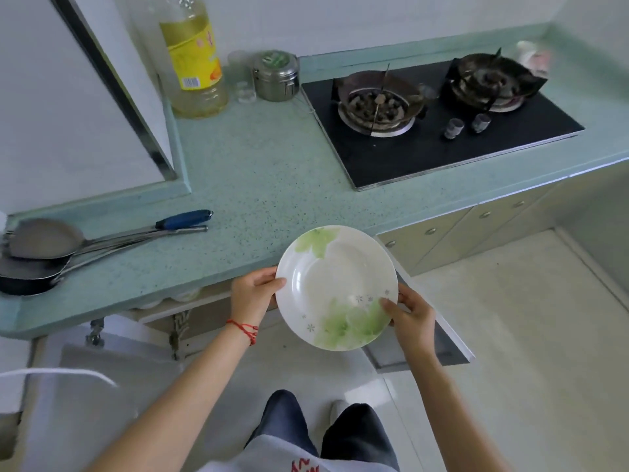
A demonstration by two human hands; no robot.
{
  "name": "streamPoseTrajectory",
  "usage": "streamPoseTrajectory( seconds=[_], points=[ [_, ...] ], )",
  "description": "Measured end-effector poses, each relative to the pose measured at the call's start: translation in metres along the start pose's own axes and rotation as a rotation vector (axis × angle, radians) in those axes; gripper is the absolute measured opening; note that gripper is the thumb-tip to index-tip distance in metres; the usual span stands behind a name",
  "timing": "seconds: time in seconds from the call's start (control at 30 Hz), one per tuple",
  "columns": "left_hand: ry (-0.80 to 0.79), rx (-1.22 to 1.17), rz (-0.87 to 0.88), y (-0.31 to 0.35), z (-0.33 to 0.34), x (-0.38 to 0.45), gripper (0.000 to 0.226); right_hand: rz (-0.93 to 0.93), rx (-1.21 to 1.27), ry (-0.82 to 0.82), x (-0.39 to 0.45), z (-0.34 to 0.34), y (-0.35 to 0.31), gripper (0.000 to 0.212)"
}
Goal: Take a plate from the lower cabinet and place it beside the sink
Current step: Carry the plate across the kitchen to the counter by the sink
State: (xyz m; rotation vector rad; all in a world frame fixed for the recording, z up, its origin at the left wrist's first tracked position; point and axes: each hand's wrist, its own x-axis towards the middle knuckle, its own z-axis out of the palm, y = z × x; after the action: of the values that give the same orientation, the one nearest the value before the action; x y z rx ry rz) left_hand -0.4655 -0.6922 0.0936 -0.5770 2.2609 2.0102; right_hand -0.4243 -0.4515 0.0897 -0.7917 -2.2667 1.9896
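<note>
A white plate [335, 284] with pale green leaf prints is held in the air just in front of the counter's front edge, its far rim over the counter. My left hand [253, 294] grips its left rim, thumb on top. Gripping the lower right rim is my right hand [410, 310]. Below the plate the lower cabinet stands with its door [435, 338] swung out to the right. The sink is not in view.
On the speckled teal counter [272, 185] lie a dark pan [23, 277] with ladles [102, 236] at the left. An oil bottle [195, 63] and a steel tin [276, 76] stand at the back. A black gas hob [439, 124] sits at the right.
</note>
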Motion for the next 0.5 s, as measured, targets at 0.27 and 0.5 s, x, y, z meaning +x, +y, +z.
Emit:
streamPoseTrajectory(
  seconds=[0.27, 0.5],
  points=[
    [-0.188, 0.047, 0.029, 0.009, 0.026, 0.018, 0.027, 0.039, 0.097, 0.222, -0.022, -0.016, 0.012, 0.037],
    [-0.414, 0.142, 0.069, 0.015, 0.073, 0.011, 0.023, 0.069, 0.140, 0.429, -0.056, -0.050, 0.023, 0.034]
  ],
)
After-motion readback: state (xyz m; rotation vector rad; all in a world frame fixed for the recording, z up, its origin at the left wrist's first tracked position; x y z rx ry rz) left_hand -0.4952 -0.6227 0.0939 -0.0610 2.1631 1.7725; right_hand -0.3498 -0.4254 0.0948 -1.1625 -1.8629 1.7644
